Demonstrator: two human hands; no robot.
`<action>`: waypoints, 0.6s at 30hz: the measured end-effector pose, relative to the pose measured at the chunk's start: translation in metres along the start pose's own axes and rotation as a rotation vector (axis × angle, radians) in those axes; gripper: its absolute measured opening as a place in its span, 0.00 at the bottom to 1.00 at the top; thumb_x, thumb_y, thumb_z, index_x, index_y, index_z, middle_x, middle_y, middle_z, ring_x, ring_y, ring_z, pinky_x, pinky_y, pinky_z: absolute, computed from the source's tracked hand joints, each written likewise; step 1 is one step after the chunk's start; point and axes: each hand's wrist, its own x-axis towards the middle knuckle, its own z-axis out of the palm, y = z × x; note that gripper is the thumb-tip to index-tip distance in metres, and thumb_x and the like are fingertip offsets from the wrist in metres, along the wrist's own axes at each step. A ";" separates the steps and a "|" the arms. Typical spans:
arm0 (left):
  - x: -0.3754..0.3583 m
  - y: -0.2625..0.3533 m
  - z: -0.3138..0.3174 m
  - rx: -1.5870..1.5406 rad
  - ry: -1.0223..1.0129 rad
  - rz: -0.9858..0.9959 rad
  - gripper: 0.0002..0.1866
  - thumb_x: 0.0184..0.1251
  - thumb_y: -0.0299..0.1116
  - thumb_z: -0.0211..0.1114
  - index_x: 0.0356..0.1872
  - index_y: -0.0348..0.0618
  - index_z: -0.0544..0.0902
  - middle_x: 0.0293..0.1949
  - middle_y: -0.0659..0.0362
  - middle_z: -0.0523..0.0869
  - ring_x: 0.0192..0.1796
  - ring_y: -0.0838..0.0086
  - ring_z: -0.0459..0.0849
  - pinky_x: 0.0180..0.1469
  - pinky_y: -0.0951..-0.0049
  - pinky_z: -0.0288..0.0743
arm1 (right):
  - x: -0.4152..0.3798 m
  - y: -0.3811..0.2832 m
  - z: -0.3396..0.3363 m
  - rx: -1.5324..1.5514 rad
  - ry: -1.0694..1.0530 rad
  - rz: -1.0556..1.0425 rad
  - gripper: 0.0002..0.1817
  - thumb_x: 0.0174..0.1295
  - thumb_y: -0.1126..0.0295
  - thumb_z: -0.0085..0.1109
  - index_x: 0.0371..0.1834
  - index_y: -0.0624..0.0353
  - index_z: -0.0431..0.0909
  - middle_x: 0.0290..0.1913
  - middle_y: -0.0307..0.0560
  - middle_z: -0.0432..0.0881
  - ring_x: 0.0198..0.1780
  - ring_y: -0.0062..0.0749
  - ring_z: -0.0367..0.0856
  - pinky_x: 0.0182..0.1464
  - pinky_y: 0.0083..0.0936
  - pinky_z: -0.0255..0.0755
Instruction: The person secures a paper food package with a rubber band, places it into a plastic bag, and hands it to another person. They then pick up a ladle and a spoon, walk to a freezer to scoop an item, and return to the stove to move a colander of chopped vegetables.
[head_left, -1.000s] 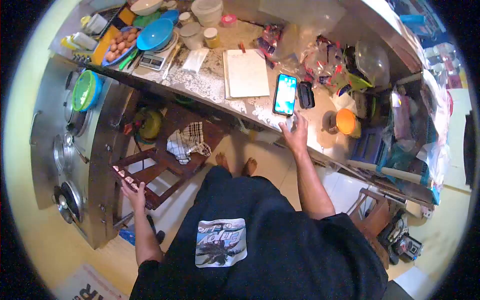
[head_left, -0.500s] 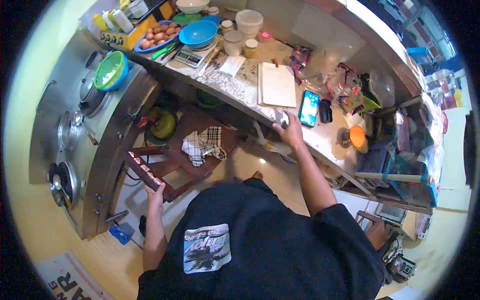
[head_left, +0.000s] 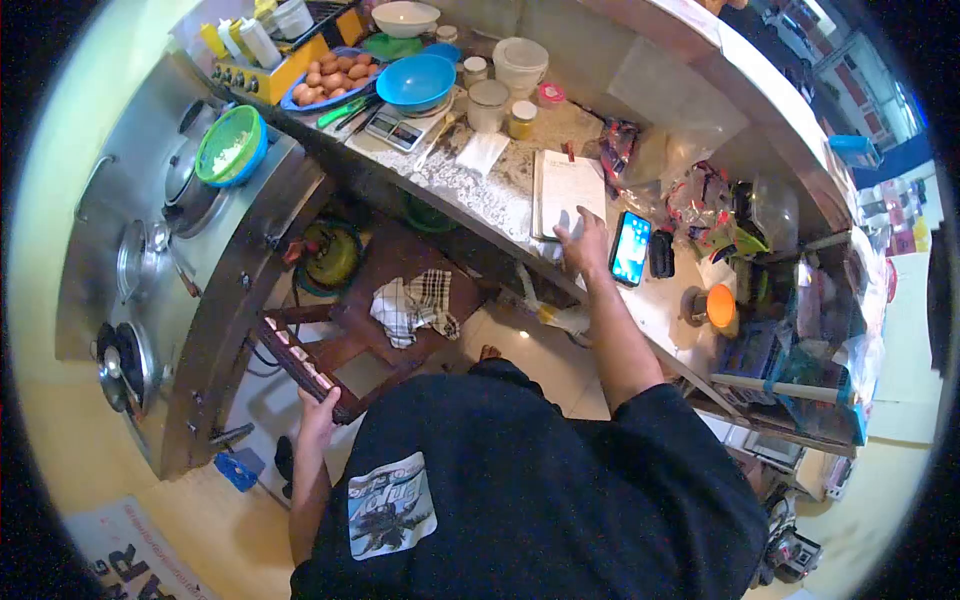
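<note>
My left hand (head_left: 318,412) is closed around the top rail of a dark wooden chair (head_left: 345,312). A checkered cloth (head_left: 415,305) lies crumpled on the chair's seat. Over the counter's front edge, my right hand (head_left: 585,245) reaches to the lower edge of an open notebook (head_left: 570,190), fingers apart and nothing held. Whether its fingertips touch the page is hard to tell. Just right of that hand are a lit smartphone (head_left: 631,248) and a small black case (head_left: 661,254).
On the counter (head_left: 515,225) stand a kitchen scale (head_left: 395,130), a blue bowl (head_left: 415,82), several jars and a tray of eggs (head_left: 335,75). An orange-lidded container (head_left: 720,305) is at the right. Pans and a green colander (head_left: 225,140) occupy the steel surface at left.
My right hand has moved from the counter's edge up to the notebook, its fingers now spread. My left hand stays on the chair. The view has shifted slightly.
</note>
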 end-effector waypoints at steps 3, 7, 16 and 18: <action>0.018 -0.021 -0.018 0.088 -0.018 0.133 0.38 0.60 0.19 0.61 0.65 0.56 0.50 0.49 0.63 0.68 0.50 0.75 0.73 0.49 0.68 0.75 | 0.002 0.016 -0.006 0.027 0.046 -0.028 0.32 0.50 0.56 0.68 0.58 0.58 0.70 0.54 0.60 0.72 0.56 0.52 0.70 0.59 0.40 0.65; -0.001 0.009 0.003 0.087 0.046 0.004 0.36 0.61 0.19 0.60 0.65 0.58 0.51 0.52 0.62 0.67 0.52 0.73 0.73 0.51 0.66 0.75 | -0.014 0.040 -0.028 0.202 0.117 0.015 0.28 0.51 0.57 0.67 0.54 0.58 0.74 0.50 0.57 0.76 0.53 0.49 0.73 0.58 0.38 0.67; -0.007 0.019 0.011 0.055 0.031 -0.127 0.30 0.64 0.22 0.58 0.61 0.61 0.55 0.52 0.60 0.69 0.53 0.66 0.75 0.43 0.51 0.79 | -0.019 0.145 -0.097 -0.062 0.176 0.303 0.25 0.51 0.64 0.67 0.52 0.63 0.76 0.51 0.59 0.78 0.49 0.43 0.79 0.53 0.34 0.71; -0.010 0.023 0.017 0.080 0.030 -0.127 0.29 0.64 0.22 0.58 0.60 0.60 0.56 0.51 0.59 0.69 0.52 0.66 0.76 0.42 0.50 0.79 | -0.023 0.159 -0.092 -0.077 0.160 0.248 0.24 0.52 0.65 0.65 0.53 0.61 0.76 0.51 0.60 0.78 0.52 0.48 0.77 0.56 0.36 0.70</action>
